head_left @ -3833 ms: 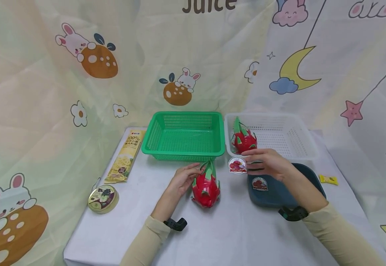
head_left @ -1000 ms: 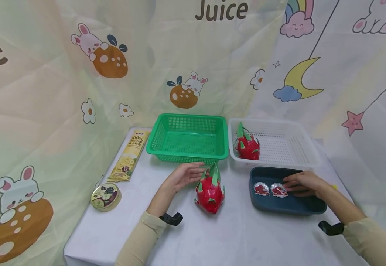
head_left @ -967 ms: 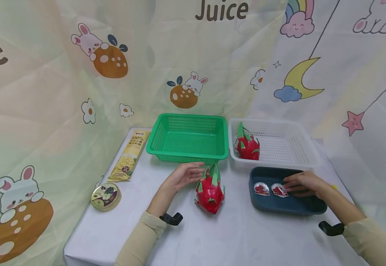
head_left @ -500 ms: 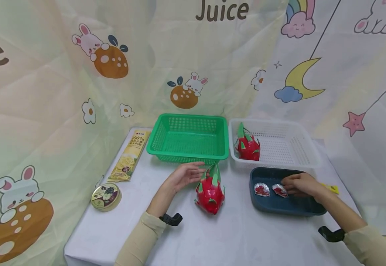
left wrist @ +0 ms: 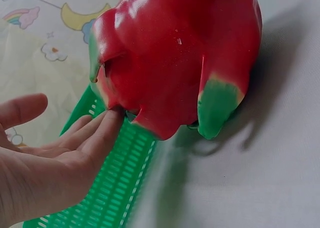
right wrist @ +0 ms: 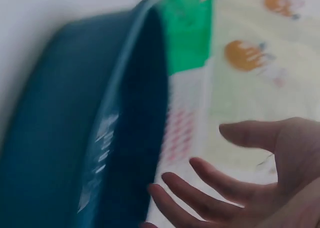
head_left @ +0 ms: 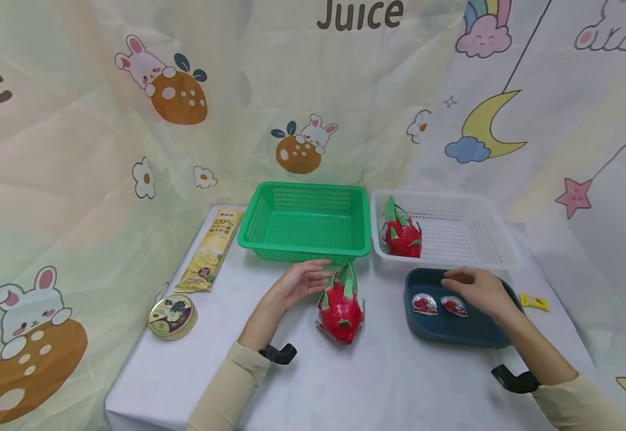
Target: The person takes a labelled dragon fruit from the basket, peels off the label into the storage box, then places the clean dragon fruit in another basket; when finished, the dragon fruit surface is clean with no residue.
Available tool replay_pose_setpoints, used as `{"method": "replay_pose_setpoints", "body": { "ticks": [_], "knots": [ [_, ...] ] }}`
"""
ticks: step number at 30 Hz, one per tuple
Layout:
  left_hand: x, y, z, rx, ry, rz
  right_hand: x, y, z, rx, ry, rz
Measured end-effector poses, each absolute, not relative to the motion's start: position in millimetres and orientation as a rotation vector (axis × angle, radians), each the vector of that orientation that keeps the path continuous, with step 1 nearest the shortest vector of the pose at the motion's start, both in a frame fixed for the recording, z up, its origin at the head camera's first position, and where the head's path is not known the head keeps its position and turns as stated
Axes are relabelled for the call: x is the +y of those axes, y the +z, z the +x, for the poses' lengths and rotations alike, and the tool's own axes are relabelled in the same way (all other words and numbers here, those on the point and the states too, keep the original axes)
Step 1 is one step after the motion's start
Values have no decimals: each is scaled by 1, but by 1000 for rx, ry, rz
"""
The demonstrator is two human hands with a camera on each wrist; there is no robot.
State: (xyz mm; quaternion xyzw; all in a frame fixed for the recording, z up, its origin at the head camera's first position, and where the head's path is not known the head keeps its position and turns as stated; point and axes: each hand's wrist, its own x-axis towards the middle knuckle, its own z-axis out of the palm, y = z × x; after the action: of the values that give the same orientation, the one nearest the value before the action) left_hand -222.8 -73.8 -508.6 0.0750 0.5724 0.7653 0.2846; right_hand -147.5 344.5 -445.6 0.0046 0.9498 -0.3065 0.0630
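Observation:
A red and green toy dragon fruit point(head_left: 341, 312) lies on the white table, leafy top toward the baskets. My left hand point(head_left: 303, 285) is beside its leaves with fingers extended. In the left wrist view its fingertips are right at the dragon fruit's red skin point(left wrist: 170, 52). My right hand point(head_left: 477, 288) hovers over the dark blue tray point(head_left: 453, 336), and in the right wrist view its fingers are spread and hold nothing. Two round dragon fruit stickers, a left one point(head_left: 425, 304) and a right one point(head_left: 454, 306), lie in the tray.
A second dragon fruit point(head_left: 402, 237) sits in the left part of the white basket point(head_left: 447, 263). Left of it stands a green basket point(head_left: 304, 254). A yellow pasta packet point(head_left: 208, 251) and a round tin point(head_left: 172, 317) lie at the left; a small yellow packet point(head_left: 534, 301) is at the right.
The right hand, which held a sticker beside the white basket earlier, let it go in the tray and has risen slightly up and left. The left hand has stayed by the dragon fruit.

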Motion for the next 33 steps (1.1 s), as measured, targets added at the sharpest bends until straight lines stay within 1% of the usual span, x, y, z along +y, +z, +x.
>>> {"method": "replay_pose_setpoints", "body": {
  "ticks": [6, 11, 21, 33],
  "knots": [
    [-75, -509, -222, 1517, 2074, 193, 301, -428, -136, 2989, -1093, -128],
    [-76, -508, -221, 1497, 2075, 197, 273, -428, -135, 2877, -1239, -204],
    [-76, -511, -220, 1501, 2080, 200, 237, -449, -148, 2519, -1560, -232],
    [-75, -510, -219, 1487, 2097, 201, 200, -492, -151, 2184, -1691, -74]
  ]
}}
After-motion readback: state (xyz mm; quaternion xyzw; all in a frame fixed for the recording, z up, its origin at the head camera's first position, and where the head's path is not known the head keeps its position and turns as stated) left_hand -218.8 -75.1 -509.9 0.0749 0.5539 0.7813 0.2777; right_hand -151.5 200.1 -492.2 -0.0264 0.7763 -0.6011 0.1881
